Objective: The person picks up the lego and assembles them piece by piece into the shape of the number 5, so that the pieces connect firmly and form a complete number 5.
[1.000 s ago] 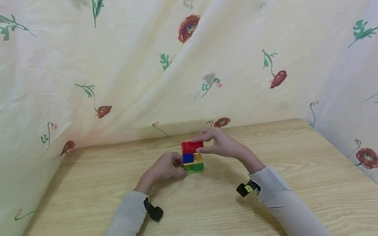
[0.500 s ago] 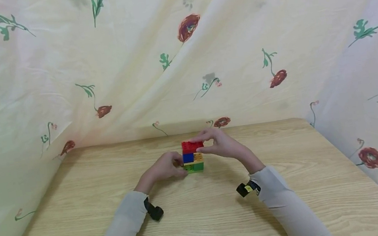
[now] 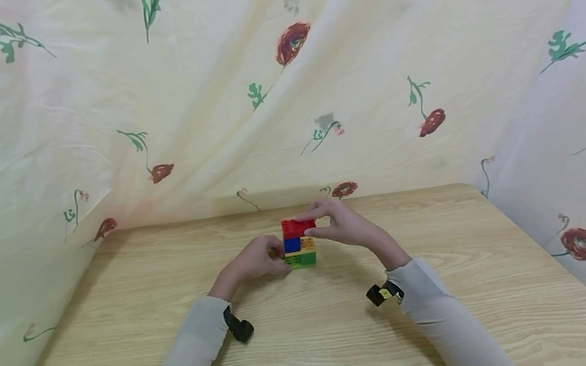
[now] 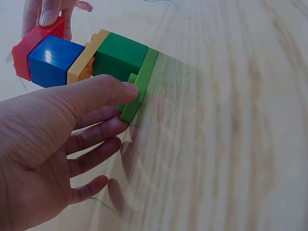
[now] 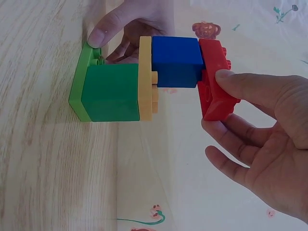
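Observation:
A stack of toy building bricks stands on the table between both hands. At its base lies a light green flat brick (image 4: pixel 148 72), with a dark green brick (image 5: pixel 113 92) on one end. Above that comes a yellow-orange flat brick (image 5: pixel 145 79), then a blue brick (image 4: pixel 55 60), offset to one side. The red brick (image 5: pixel 211 82) tops the stack and overhangs the yellow one's exposed studs. My left hand (image 3: pixel 254 259) pinches the free end of the light green brick between thumb and fingers. With thumb and fingertips, my right hand (image 3: pixel 345 223) grips the red brick's overhanging end.
The wooden table (image 3: pixel 314 336) spreads around the stack. Behind it and at both sides hangs a flower-patterned cloth (image 3: pixel 193 109). A black camera strap sits on each wrist, the left one (image 3: pixel 239 327) and the right one (image 3: pixel 383 293).

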`<state>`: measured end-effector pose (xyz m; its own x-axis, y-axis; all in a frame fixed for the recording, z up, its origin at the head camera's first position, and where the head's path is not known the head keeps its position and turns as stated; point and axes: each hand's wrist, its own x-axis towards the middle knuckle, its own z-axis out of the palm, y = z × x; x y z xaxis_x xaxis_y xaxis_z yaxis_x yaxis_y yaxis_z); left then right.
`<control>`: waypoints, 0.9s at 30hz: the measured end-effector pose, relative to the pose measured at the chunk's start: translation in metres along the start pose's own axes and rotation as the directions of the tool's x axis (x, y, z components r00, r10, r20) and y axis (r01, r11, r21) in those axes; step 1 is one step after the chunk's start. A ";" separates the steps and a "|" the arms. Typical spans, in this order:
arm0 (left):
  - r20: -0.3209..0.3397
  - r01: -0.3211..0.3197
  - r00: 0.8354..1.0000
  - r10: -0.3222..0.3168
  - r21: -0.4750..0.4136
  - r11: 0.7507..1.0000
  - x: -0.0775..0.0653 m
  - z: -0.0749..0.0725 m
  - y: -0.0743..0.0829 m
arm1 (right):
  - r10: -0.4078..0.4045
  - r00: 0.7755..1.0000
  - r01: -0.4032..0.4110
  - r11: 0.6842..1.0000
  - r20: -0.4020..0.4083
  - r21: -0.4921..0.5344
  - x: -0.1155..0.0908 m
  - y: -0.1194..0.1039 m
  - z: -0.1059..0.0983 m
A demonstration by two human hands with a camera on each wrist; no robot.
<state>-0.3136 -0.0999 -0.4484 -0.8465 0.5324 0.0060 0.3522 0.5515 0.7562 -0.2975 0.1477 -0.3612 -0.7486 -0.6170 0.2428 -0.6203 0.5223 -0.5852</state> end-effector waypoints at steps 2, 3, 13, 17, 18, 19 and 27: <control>-0.002 0.003 1.000 -0.003 -0.001 1.000 0.000 0.000 0.000 | 0.004 1.000 -0.004 1.000 0.001 -0.003 0.000 0.000 0.000; -0.001 0.004 1.000 -0.004 -0.001 1.000 0.000 0.000 0.000 | 0.006 1.000 -0.006 1.000 0.002 -0.004 0.000 -0.001 0.000; 0.001 0.003 1.000 -0.003 -0.009 1.000 0.000 0.000 0.000 | 0.007 1.000 -0.007 1.000 -0.004 -0.009 0.000 0.000 0.001; 0.003 0.003 1.000 -0.003 -0.013 1.000 0.000 0.000 0.000 | 0.003 1.000 -0.003 1.000 -0.007 -0.011 0.000 0.001 0.001; 0.003 0.003 1.000 -0.003 -0.013 1.000 0.000 0.000 0.000 | 0.002 1.000 -0.002 1.000 -0.006 -0.012 0.000 0.001 0.001; 0.003 0.003 1.000 -0.003 -0.014 1.000 0.000 0.000 0.000 | -0.001 1.000 0.001 1.000 -0.006 -0.012 0.000 0.001 0.001; 0.001 -0.002 1.000 0.002 -0.004 1.000 0.000 0.001 -0.001 | -0.005 1.000 0.005 1.000 -0.005 -0.013 0.000 0.001 0.001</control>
<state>-0.3139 -0.0997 -0.4494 -0.8454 0.5341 0.0069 0.3524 0.5481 0.7585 -0.2977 0.1474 -0.3623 -0.7469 -0.6163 0.2495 -0.6266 0.5269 -0.5743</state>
